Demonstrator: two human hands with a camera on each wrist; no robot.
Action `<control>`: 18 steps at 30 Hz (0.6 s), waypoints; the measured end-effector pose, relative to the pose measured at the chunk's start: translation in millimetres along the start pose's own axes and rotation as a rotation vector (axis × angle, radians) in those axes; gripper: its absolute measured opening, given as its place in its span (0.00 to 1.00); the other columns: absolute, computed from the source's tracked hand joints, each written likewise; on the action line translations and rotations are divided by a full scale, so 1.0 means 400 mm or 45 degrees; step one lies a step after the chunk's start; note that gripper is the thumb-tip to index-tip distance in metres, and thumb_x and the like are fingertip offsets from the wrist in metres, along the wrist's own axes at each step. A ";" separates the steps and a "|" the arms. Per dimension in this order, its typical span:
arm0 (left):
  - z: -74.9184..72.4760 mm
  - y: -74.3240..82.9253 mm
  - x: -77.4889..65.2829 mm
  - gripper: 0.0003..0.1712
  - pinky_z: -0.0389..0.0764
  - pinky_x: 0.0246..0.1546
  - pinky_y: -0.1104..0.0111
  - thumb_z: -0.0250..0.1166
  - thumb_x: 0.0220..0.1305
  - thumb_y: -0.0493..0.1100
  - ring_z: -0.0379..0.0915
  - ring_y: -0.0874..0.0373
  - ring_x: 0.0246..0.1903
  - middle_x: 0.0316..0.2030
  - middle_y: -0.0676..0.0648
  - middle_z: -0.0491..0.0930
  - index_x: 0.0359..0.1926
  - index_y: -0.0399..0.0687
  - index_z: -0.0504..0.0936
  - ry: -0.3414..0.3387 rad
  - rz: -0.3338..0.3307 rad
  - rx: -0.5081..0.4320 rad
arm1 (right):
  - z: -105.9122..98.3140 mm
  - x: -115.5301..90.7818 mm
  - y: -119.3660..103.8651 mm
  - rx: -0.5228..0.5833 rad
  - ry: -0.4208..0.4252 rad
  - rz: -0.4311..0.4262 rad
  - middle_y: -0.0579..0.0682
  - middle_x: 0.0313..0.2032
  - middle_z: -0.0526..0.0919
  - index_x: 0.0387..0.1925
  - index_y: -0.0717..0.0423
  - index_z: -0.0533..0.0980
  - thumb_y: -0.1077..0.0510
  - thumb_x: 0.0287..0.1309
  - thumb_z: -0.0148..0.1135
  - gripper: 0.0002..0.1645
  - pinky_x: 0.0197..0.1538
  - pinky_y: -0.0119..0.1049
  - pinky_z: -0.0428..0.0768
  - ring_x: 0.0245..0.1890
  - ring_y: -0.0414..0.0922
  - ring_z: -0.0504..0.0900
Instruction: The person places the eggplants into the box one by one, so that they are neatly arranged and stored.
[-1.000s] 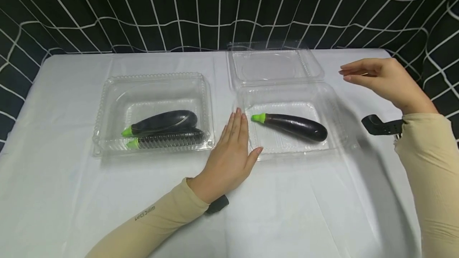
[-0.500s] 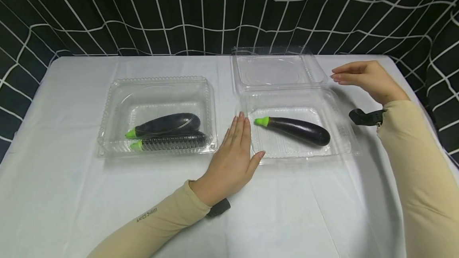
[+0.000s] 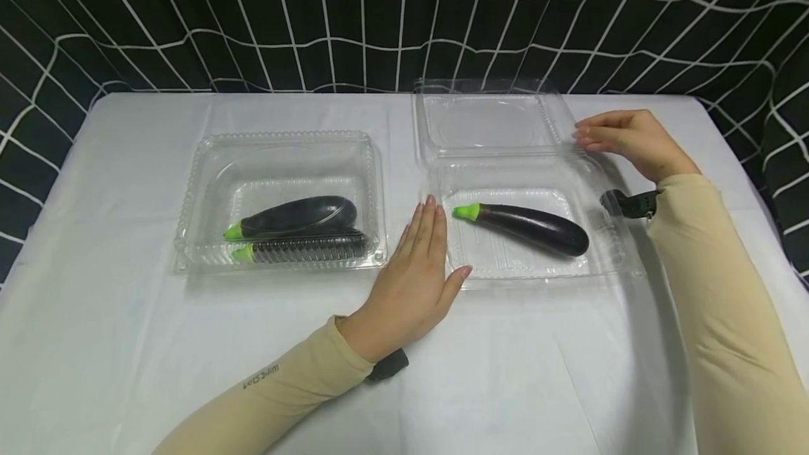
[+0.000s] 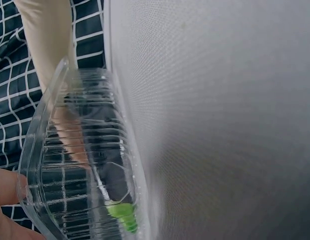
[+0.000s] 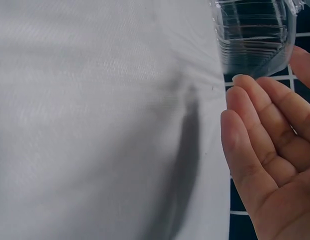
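A clear plastic clamshell container (image 3: 607,230) lies with its lid (image 3: 483,121) folded back, and one dark eggplant (image 3: 531,227) with a bright green stem end rests in its base. My left hand (image 3: 411,279) lies along the base's left side, fingers straight and together, thumb spread at the front corner. In the left wrist view its fingertips meet the plastic rim. My right hand (image 3: 632,139) is at the hinge end on the right, fingertips right by the plastic edge. The right wrist view shows its fingers (image 5: 245,155) extended, with the thumb apart near the container wall.
On the left stands a second clear container (image 3: 284,160), lid down, with two eggplants (image 3: 300,216) inside. A white cloth (image 3: 505,371) covers the table. Behind the table's far edge hangs a dark curtain (image 3: 379,20) with a white grid pattern.
My right hand has moved left and slightly down to the lid's right edge near the hinge. My left hand stays along the open container's left side.
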State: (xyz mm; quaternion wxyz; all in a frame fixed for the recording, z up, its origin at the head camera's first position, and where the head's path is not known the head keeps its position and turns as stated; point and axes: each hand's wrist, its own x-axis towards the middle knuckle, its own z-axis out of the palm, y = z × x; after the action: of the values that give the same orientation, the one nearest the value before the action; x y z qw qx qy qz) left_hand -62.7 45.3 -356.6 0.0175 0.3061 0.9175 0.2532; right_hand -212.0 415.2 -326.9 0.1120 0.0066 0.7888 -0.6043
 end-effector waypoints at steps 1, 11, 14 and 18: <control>-0.001 0.001 0.001 0.41 0.40 0.69 0.61 0.43 0.73 0.55 0.29 0.45 0.71 0.71 0.33 0.34 0.70 0.26 0.42 -0.002 0.003 0.003 | 0.000 0.000 0.000 0.021 0.002 0.005 0.46 0.34 0.86 0.36 0.53 0.82 0.66 0.60 0.60 0.08 0.40 0.26 0.80 0.36 0.36 0.84; -0.005 0.001 0.003 0.41 0.41 0.69 0.60 0.44 0.73 0.54 0.30 0.44 0.71 0.71 0.32 0.35 0.70 0.25 0.42 -0.022 0.008 0.009 | 0.008 0.002 0.002 0.249 -0.039 0.053 0.50 0.34 0.86 0.35 0.58 0.83 0.69 0.60 0.58 0.09 0.39 0.27 0.80 0.35 0.39 0.85; -0.005 -0.001 0.002 0.41 0.40 0.69 0.61 0.44 0.73 0.54 0.30 0.43 0.71 0.71 0.32 0.35 0.69 0.25 0.42 -0.015 0.012 0.006 | 0.014 0.006 0.001 0.260 -0.038 0.061 0.50 0.34 0.86 0.35 0.59 0.83 0.70 0.60 0.58 0.09 0.39 0.27 0.80 0.35 0.39 0.84; -0.004 -0.006 0.001 0.41 0.41 0.69 0.60 0.44 0.73 0.54 0.31 0.43 0.71 0.71 0.31 0.36 0.69 0.25 0.43 0.002 0.020 0.017 | 0.021 0.012 0.002 0.273 -0.030 0.057 0.50 0.34 0.86 0.35 0.59 0.83 0.71 0.59 0.59 0.09 0.39 0.27 0.80 0.35 0.39 0.84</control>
State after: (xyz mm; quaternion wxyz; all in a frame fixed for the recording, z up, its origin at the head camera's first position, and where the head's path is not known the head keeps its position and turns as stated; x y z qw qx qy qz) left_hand -64.7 43.0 -356.4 0.0127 0.3133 0.9167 0.2476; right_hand -215.3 406.9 -330.7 0.1334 0.0291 0.7179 -0.6826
